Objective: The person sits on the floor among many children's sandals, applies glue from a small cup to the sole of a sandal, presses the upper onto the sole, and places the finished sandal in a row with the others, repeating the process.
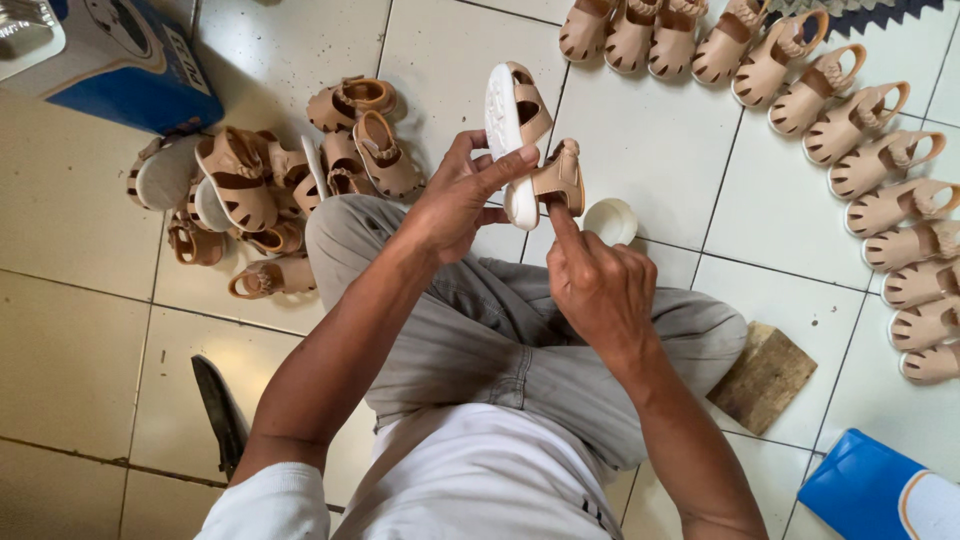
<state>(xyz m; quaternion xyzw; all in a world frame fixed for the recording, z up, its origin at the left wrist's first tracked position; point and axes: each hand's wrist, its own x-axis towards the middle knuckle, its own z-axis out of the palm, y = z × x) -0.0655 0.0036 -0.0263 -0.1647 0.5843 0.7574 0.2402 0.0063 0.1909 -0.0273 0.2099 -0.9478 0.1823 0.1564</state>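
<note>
Left hand (455, 200) pinching small tan sandal (525, 140) by white sole, held up over lap. Right hand (595, 285) forefinger pressing heel strap, other fingers curled. Best kept steady, pressure even along strap edge.

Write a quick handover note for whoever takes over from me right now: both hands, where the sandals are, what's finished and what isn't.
Left hand: grips the small tan sandal by its white sole, held up over the lap.
Right hand: forefinger pressed against the sandal's heel strap.
Heap of sandals: lies jumbled on the floor tiles at the left.
Row of sandals: lined up neatly along the top and right, apparently finished.
Small white cup: on the floor just past the hands.
Wooden block: by the right knee.
Left to do: the sandal in hand, then probably the heap.
</note>
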